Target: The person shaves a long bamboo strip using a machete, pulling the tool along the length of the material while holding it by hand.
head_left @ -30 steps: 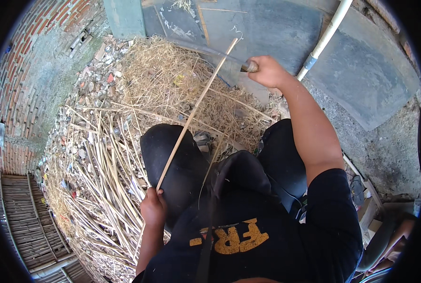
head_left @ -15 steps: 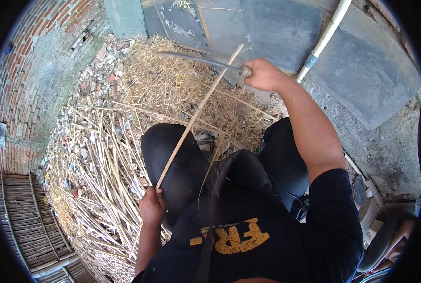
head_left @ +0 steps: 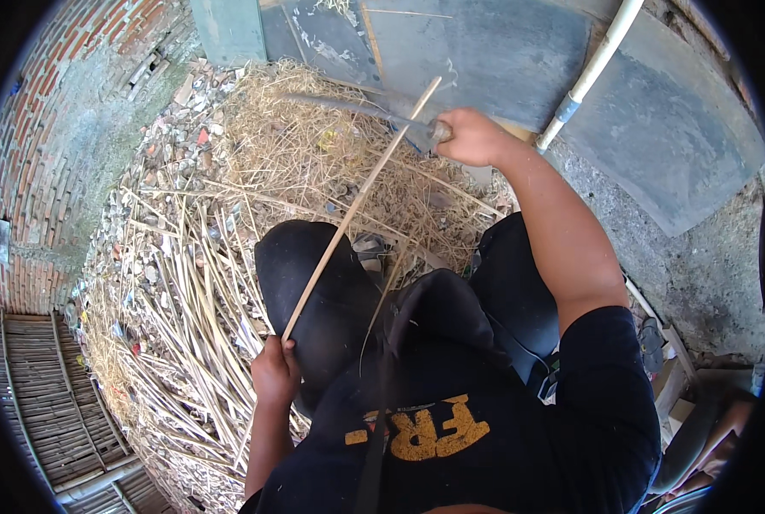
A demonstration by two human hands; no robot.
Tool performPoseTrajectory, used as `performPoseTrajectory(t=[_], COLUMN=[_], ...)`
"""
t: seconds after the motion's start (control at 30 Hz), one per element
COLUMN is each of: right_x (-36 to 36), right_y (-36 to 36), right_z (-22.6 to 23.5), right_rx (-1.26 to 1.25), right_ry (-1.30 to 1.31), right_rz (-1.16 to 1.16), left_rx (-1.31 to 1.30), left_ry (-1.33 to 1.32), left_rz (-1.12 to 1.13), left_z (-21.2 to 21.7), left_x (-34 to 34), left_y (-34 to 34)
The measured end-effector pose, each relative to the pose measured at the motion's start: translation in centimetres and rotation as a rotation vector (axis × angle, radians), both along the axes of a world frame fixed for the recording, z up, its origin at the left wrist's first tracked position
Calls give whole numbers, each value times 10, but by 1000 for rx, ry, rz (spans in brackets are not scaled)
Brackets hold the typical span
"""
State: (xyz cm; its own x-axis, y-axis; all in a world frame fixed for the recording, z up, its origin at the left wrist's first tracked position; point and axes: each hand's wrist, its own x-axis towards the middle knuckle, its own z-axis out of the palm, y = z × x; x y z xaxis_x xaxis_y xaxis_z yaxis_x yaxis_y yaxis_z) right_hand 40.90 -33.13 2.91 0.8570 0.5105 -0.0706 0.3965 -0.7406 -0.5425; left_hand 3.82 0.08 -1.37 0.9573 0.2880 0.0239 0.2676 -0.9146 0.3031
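My left hand [head_left: 275,372] is closed around the lower end of a long, thin bamboo strip [head_left: 348,214]. The strip slants up and away to the right, passing over my left knee. In my right hand [head_left: 473,137] is the wooden handle of a long-bladed machete [head_left: 348,105]. Its blade points left and crosses the strip near the far end; motion smears it a little. Whether the edge bites into the strip I cannot tell.
Many split bamboo strips [head_left: 198,317] lie in a pile at my left. Straw-like shavings [head_left: 288,137] cover the ground ahead, beside rubble. A brick wall [head_left: 40,171] rises on the left, a slatted bamboo panel [head_left: 44,394] below it. Grey sheets [head_left: 485,60] and a white pipe [head_left: 592,73] stand ahead.
My right hand and the machete have shifted slightly left and toward me along the strip. My left hand and the strip have hardly moved.
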Motion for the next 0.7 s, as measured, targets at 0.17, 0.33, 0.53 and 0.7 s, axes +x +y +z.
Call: performPoseTrajectory(t=[0.17, 0.33, 0.53, 0.7], right_x=[-25, 2, -15, -11], right_y=[19, -3, 12, 7], right_z=[11, 5, 16, 7], right_rx=[-98, 12, -113, -87], right_ry=[-86, 40, 14, 11], right_rz=[291, 11, 28, 147], left_rx=[-76, -57, -17, -89], left_ry=[13, -8, -2, 16], left_rz=[7, 22, 33, -6], left_z=[-4, -3, 2, 1], left_x=[0, 2, -2, 1], left_y=[3, -2, -3, 1])
